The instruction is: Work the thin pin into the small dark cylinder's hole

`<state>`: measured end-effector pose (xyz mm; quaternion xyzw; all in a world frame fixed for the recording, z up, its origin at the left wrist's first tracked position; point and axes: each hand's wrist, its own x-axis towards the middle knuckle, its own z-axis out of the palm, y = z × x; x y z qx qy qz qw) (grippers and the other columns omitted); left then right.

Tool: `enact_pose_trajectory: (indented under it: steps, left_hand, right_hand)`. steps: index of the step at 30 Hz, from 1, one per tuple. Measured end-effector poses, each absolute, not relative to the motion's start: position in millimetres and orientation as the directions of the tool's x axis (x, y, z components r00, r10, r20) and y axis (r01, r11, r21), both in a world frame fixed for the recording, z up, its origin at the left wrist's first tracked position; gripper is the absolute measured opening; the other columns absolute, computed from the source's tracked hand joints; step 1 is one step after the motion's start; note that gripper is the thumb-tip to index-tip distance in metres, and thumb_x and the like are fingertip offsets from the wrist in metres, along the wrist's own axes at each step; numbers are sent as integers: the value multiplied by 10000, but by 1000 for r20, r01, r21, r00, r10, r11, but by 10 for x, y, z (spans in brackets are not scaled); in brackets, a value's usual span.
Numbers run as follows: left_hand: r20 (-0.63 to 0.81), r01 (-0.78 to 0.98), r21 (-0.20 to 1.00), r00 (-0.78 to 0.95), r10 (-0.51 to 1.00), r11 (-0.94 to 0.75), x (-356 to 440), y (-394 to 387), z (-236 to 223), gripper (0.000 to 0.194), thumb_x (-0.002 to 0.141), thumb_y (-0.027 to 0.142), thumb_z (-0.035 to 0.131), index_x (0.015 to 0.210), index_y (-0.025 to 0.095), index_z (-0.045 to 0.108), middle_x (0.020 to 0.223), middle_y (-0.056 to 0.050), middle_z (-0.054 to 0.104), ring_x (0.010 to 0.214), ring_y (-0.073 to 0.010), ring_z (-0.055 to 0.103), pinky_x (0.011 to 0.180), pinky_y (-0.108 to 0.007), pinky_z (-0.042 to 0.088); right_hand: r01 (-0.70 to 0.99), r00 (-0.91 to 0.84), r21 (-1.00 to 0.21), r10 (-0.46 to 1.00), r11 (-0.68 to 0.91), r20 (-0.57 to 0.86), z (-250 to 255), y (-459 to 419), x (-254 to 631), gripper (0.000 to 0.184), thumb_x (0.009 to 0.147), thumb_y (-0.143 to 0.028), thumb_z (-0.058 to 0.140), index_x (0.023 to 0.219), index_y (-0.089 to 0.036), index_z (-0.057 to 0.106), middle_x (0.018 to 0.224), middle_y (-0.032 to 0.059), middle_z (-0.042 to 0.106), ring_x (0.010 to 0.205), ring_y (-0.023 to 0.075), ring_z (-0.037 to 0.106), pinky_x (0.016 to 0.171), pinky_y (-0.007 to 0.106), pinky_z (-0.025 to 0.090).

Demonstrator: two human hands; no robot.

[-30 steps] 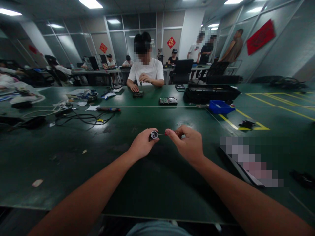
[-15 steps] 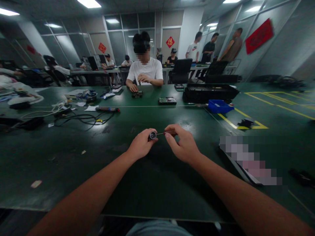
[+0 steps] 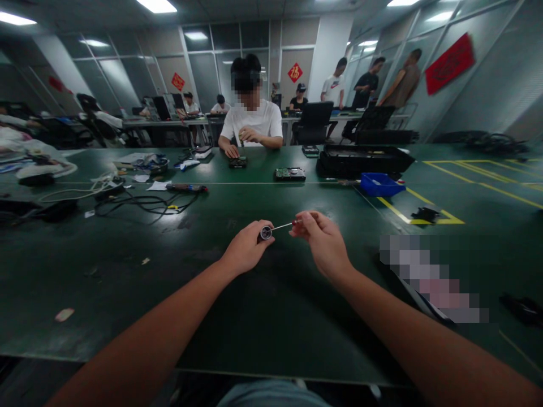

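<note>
Above the green table (image 3: pixel 254 316), my left hand (image 3: pixel 245 249) is wrapped round a small dark cylindrical part (image 3: pixel 265 233), whose round end with a silvery rim faces me. My right hand (image 3: pixel 324 240) pinches the red handle of a thin screwdriver (image 3: pixel 283 226). Its metal shaft slants down leftward, with the tip at the rim of the round part. Whether the tip sits inside the part or only touches it, I cannot tell. Most of the handle is hidden by my right fingers.
Across the table a person (image 3: pixel 252 121) works on a hard drive (image 3: pixel 238 162). Another hard drive (image 3: pixel 290 174) lies nearer the middle. Beyond my right hand are a blue bin (image 3: pixel 382 185) and a long black tray (image 3: pixel 365 161). Cables (image 3: pixel 144 206) and an electric screwdriver (image 3: pixel 186 188) lie left.
My right hand has shifted right and slightly up with the screwdriver, so more of its shaft shows. My left hand holds the round part almost where it was.
</note>
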<state>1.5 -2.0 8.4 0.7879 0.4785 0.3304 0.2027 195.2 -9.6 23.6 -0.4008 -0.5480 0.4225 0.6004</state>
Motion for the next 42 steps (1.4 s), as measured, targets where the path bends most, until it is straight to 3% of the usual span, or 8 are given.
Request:
enact_pose_trajectory:
  steps: [3,8,17,23,27,33,38,42]
  left_hand:
    - [306,637,635,312,899,-437,18,-24,86,203,876,253,616,1079,242,620,1012,-29,642,893,-195,598,813,-329,463]
    - [304,629,643,313,900,-436,35,-36,75,212,876,280,624,1084,238,619,1009,-28,648,881,-192,599,803,-324,461]
    - [322,619,654,293,900,-435,38,-28,56,197,869,272,631,1061,235,622,993,-22,660,871,-193,603,781,-321,462]
    - [326,597,667,305,895,-447,15,-12,16,245,872,281,634,1113,241,620,1040,-30,660,923,-204,613,816,-327,471]
    - [331,592,663,319,888,-459,5,-7,5,211,881,298,627,1083,237,624,1022,-28,655,914,-199,610,836,-325,470]
    - [330,601,651,325,886,-463,0,-5,10,175,897,318,606,1048,230,614,996,-25,646,894,-195,600,813,-318,460]
    - [331,613,639,325,886,-464,-5,-4,10,178,890,290,612,1060,235,613,1009,-25,645,913,-198,597,833,-324,456]
    - [326,626,629,325,888,-460,-10,2,6,150,892,280,606,1034,231,611,997,-27,639,907,-198,593,825,-323,455]
  right_hand:
    - [-113,110,-949,953,293,281,215,-42,1984,248,922,-447,567,907,-201,591,803,23,631,701,154,642,716,363,591]
    - [70,97,-900,895,430,435,264,-122,1978,245,947,-436,546,953,-196,599,812,30,652,712,161,644,710,348,556]
    - [391,-17,-761,831,517,556,327,-247,1937,203,970,-382,515,969,-204,612,810,35,701,726,164,670,671,306,507]
    - [655,-37,-555,756,513,654,379,-299,1949,362,853,-475,679,640,-216,541,541,-36,565,469,109,504,486,257,359]
    - [671,-72,-512,735,536,674,373,-318,1944,369,861,-471,673,632,-213,543,524,-40,544,449,100,480,475,251,345]
    - [668,-175,-455,718,589,673,375,-329,1967,278,887,-462,652,772,-210,632,668,3,657,568,143,592,562,279,422]
    - [611,-276,-425,683,668,676,403,-330,1976,118,935,-301,580,972,-203,635,847,53,697,755,188,653,691,317,481]
    - [579,-336,-441,693,686,638,430,-337,1968,111,947,-224,510,984,-200,612,884,62,672,821,196,638,734,324,480]
